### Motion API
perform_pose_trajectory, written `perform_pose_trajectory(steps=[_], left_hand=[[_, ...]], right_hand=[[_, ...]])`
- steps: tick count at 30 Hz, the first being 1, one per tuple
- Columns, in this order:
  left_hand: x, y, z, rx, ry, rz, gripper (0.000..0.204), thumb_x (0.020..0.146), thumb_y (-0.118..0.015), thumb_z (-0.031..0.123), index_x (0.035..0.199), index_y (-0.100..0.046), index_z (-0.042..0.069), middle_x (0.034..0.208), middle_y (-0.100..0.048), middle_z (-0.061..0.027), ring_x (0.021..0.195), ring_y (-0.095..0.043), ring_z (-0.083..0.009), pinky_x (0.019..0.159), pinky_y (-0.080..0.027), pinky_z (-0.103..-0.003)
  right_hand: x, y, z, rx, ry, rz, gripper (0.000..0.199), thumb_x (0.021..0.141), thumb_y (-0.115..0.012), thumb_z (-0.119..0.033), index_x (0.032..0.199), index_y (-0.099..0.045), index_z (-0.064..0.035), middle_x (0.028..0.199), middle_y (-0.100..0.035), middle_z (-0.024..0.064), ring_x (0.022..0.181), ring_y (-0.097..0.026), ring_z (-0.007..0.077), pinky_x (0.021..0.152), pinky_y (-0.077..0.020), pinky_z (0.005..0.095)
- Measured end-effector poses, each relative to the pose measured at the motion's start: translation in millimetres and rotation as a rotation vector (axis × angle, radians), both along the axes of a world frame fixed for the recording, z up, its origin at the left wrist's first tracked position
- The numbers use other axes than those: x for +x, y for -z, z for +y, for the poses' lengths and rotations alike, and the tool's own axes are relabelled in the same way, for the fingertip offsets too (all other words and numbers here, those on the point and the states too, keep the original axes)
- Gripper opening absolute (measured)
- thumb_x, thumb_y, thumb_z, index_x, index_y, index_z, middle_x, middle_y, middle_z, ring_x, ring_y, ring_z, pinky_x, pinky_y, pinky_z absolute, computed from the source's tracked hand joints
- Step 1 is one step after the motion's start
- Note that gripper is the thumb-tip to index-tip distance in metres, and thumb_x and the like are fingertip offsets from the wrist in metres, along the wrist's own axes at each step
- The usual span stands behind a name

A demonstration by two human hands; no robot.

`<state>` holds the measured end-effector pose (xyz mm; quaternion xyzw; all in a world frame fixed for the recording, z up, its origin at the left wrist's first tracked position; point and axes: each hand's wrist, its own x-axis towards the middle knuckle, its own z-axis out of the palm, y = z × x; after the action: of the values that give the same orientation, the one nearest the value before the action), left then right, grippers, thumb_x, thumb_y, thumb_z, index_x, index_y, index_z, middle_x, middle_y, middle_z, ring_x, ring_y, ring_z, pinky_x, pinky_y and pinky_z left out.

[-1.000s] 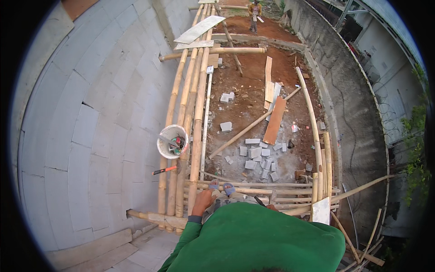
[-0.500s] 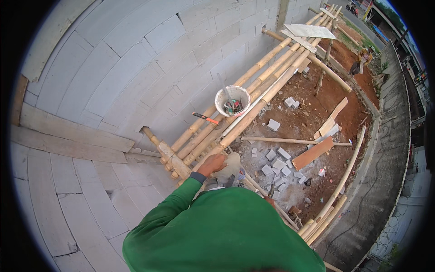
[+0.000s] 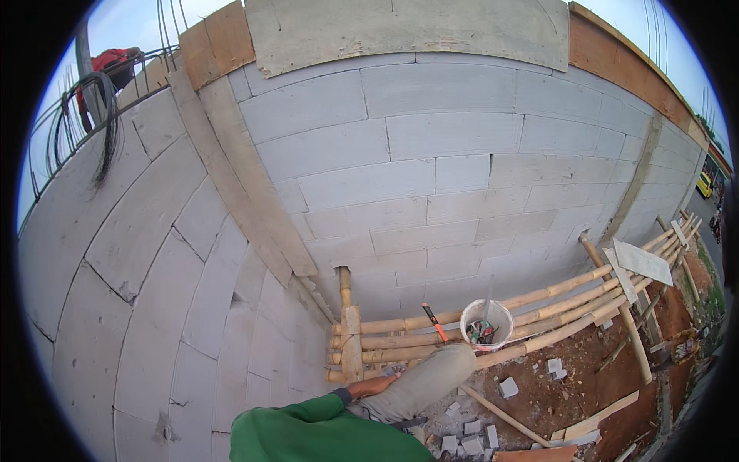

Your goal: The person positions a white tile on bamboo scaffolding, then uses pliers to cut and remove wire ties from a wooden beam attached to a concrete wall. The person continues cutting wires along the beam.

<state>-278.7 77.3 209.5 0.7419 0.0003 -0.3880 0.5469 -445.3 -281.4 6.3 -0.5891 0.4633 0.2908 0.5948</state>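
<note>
My left hand point(image 3: 375, 386) is low in the picture, at the near edge of the scaffold, beside my raised knee in light trousers point(image 3: 431, 379). Its fingers look curled over the nearest bamboo pole point(image 3: 341, 376), though my leg partly covers that spot. My right hand is out of sight. Just beyond my knee, a white bucket point(image 3: 505, 317) with hand tools inside stands on the poles. Left of the bucket lies a hammer point(image 3: 436, 323) with an orange and black handle.
Grey block walls point(image 3: 446, 177) meet in a corner at the left. Pale boards point(image 3: 643, 262) lie across the poles at right. Below, broken blocks point(image 3: 471, 440) and planks point(image 3: 593, 416) litter reddish soil. A person in red point(image 3: 115, 65) is atop the left wall near rebar; another person point(image 3: 683, 348) is below, far right.
My view has swung up and left, bringing the wall tops and sky in. My knee now shows higher, near the bucket. My left hand stays at the poles.
</note>
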Motion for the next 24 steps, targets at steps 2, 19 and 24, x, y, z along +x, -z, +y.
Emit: perform_pose_trajectory(steps=[2,19,24], left_hand=[[29.6,-64.6,-0.6,0.123,0.065,0.036,0.089,0.108,-0.030,0.072,0.151,-0.056,-0.001,0.153,-0.058,-0.0225,0.134,-0.060,-0.0346,0.116,-0.043,-0.044],[297.6,-337.9,174.7,0.189,-0.392,-0.933,0.054,0.108,-0.064,0.036,0.150,-0.057,0.002,0.135,-0.071,-0.0168,0.121,-0.070,-0.0260,0.105,-0.055,-0.040],[432.2,-603.7,168.8,0.347,-0.284,-1.672,0.044,0.106,-0.067,0.029,0.143,-0.063,0.006,0.127,-0.076,-0.0143,0.118,-0.073,-0.0268,0.104,-0.056,-0.040]], right_hand=[[29.5,-12.5,-1.0,0.012,0.001,-0.028,0.021,0.099,-0.064,-0.023,0.087,-0.061,-0.0060,0.058,-0.048,0.0017,0.044,-0.045,0.0152,0.041,-0.0365,0.0378],[374.8,-238.2,91.9,0.245,-0.121,-0.801,0.039,0.105,-0.069,-0.039,0.082,-0.049,-0.0149,0.053,-0.039,-0.0076,0.037,-0.034,0.0066,0.035,-0.0264,0.0284],[547.0,-588.9,145.7,0.117,-0.382,-1.445,0.035,0.109,-0.065,-0.035,0.097,-0.060,-0.0035,0.061,-0.043,-0.0080,0.049,-0.036,0.0016,0.043,-0.0300,0.0235]])
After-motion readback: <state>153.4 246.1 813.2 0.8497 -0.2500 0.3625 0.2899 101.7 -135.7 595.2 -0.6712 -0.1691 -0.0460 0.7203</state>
